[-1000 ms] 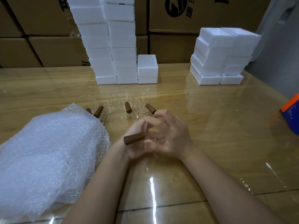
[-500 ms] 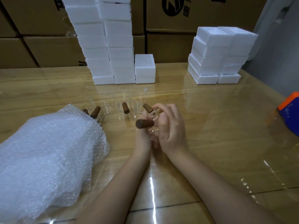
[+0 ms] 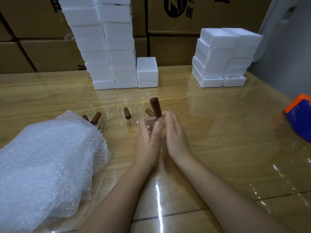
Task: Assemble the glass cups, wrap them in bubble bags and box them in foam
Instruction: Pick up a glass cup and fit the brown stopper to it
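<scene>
Both my hands hold one clear glass cup (image 3: pixel 153 125) between them above the table. Its brown wooden handle (image 3: pixel 155 107) sticks up and away from me. My left hand (image 3: pixel 148 140) wraps the cup's left side, thumb across the glass. My right hand (image 3: pixel 175 135) cups the right side, fingers curled over the rim near the handle's base. Behind them stands a row of several more glass cups (image 3: pixel 123 105) with brown handles (image 3: pixel 127 113). A big heap of bubble bags (image 3: pixel 45 158) lies at the left.
White foam boxes rise in a tall double stack (image 3: pixel 107 46) at the back, with a short pile (image 3: pixel 147 72) beside it and another stack (image 3: pixel 223 56) at back right. Cardboard cartons (image 3: pixel 193 17) line the wall. A blue and orange object (image 3: pixel 301 115) sits at the right edge.
The cup has turned in my hands: its handle pointed left a second ago and now points up and away. Both hands have shifted a little farther from me.
</scene>
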A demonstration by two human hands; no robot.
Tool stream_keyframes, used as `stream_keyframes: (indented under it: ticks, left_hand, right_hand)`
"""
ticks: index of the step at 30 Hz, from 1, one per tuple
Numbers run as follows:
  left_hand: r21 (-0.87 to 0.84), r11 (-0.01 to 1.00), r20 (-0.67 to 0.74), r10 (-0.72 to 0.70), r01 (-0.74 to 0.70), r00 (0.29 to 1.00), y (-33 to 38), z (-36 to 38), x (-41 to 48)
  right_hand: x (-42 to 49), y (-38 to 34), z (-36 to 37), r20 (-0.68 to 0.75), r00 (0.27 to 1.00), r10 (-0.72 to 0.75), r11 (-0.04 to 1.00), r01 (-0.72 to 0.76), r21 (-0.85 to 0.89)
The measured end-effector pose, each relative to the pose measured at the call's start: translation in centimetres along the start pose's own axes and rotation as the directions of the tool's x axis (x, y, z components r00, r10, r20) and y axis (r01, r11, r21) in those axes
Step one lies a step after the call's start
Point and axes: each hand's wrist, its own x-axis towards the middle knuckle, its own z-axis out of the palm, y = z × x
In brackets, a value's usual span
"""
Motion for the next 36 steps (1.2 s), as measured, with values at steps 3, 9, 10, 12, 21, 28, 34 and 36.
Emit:
stream_keyframes:
  ticks: [3,9,10,12,21,28,34,36]
  left_hand:
    - [-0.204,0.972,0.04,-0.115,0.121,0.993,0.1,0.1,0.5]
    - [-0.488,0.763,0.345,-0.278,0.424,0.897,-0.2,-1.4,1.4]
    - [-0.532,0.722,0.398,-0.247,0.442,0.883,-0.5,-1.8,1.6]
    - [-0.568,0.684,0.468,-0.19,0.458,0.863,-0.5,-2.2,1.7]
    - [-0.347,0.633,0.773,-0.225,0.692,0.593,-0.6,-3.4,2.0]
    - [-0.282,0.657,0.754,-0.299,0.699,0.585,-0.8,-3.1,2.2]
    - [-0.443,0.684,0.553,-0.302,0.58,0.777,-0.9,-2.8,2.2]
    - [-0.409,0.749,0.491,-0.3,0.521,0.818,-0.6,-2.4,1.9]
  right_hand:
    - [-0.3,0.4,0.0,0.015,0.985,-0.172,0.972,0.172,-0.163]
    - [0.0,0.8,-0.5,0.137,0.938,-0.319,0.928,0.339,-0.157]
    - [0.0,0.9,-0.5,0.159,0.942,-0.297,0.943,0.315,-0.106]
    - [-0.1,1.1,-0.4,0.191,0.944,-0.268,0.962,0.274,-0.009]
    - [2.0,0.8,-2.7,0.281,0.946,-0.163,0.954,0.079,0.29]
    - [3.2,0.8,-3.8,0.193,0.98,-0.054,0.866,-0.05,0.497]
    - [3.5,2.0,-3.6,-0.02,0.991,0.133,0.878,-0.108,0.466]
    - [3.5,2.2,-3.3,-0.059,0.981,0.187,0.864,-0.135,0.484]
